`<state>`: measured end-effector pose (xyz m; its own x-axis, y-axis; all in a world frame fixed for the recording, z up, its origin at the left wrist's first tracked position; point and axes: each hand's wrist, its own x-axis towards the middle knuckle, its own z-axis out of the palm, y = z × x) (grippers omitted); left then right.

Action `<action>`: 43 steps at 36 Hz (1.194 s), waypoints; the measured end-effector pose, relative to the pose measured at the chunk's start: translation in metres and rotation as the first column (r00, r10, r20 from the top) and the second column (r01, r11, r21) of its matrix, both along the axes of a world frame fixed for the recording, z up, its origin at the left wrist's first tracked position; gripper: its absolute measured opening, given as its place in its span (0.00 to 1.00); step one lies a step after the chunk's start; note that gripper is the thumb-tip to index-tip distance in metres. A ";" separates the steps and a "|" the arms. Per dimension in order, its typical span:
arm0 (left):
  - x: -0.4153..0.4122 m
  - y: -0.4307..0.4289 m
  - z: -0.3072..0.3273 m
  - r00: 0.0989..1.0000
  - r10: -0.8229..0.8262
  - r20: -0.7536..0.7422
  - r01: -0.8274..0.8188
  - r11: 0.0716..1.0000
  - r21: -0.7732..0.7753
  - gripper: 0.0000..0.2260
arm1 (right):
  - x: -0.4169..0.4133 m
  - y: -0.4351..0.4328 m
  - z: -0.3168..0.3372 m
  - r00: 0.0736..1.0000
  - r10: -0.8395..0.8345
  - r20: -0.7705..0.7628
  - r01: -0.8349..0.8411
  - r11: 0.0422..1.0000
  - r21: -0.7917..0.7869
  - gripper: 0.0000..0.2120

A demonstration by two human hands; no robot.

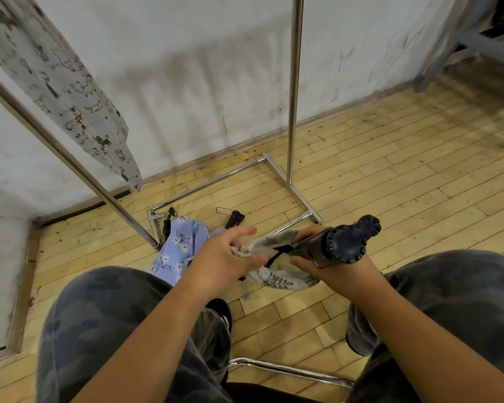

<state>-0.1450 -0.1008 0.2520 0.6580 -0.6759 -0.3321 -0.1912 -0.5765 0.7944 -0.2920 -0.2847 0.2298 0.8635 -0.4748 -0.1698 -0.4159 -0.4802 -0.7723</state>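
Observation:
My right hand (326, 266) grips a dark tube-shaped handle (312, 248) with a lobed blue-black end cap (352, 239) that faces me. A black strap (277, 254) hangs from the handle's far end. White cloth with a grey leaf print (280, 279) wraps around that far end and sags below both hands. My left hand (224, 257) pinches the cloth's left edge, its index finger stretched out above it. Both hands are held over the floor between my knees.
A chrome clothes rack (293, 91) stands ahead against the wall, with a cat-print garment (70, 91) hanging at left. A blue floral garment (178, 245) and black clip hangers (234, 219) lie on the wooden floor. A chrome bar (288, 370) crosses below my legs.

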 end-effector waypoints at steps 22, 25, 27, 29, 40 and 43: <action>-0.021 -0.009 0.013 0.960 0.040 -0.276 -0.111 0.962 -0.249 0.09 | 0.001 0.010 0.001 0.916 0.327 -0.233 -0.347 0.937 -0.047 0.10; -0.028 -0.010 0.019 0.945 -0.005 -0.328 -0.077 0.969 -0.237 0.11 | 0.009 0.010 -0.008 0.889 0.312 -0.336 -0.387 0.904 -0.182 0.12; -0.029 -0.012 0.019 0.959 -0.010 -0.283 -0.052 0.976 -0.210 0.11 | 0.012 0.011 -0.014 0.889 0.282 -0.362 -0.380 0.894 -0.238 0.12; -0.026 -0.014 0.015 0.970 -0.035 -0.240 -0.002 0.988 -0.152 0.12 | 0.011 0.009 -0.020 0.893 0.265 -0.364 -0.369 0.894 -0.255 0.10; -0.024 -0.015 0.001 0.968 -0.183 -0.174 0.192 0.981 0.034 0.21 | 0.002 0.000 -0.010 0.971 0.180 -0.155 -0.185 0.983 -0.014 0.19; -0.023 -0.016 0.004 0.966 -0.129 -0.223 0.139 0.990 0.030 0.20 | 0.000 -0.006 -0.010 0.993 0.041 -0.111 -0.040 0.999 0.004 0.26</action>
<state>-0.1682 -0.1172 0.2557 0.4696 -0.7341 -0.4905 -0.0927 -0.5935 0.7995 -0.2917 -0.2910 0.2200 0.8578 -0.4396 -0.2664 -0.4794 -0.4971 -0.7232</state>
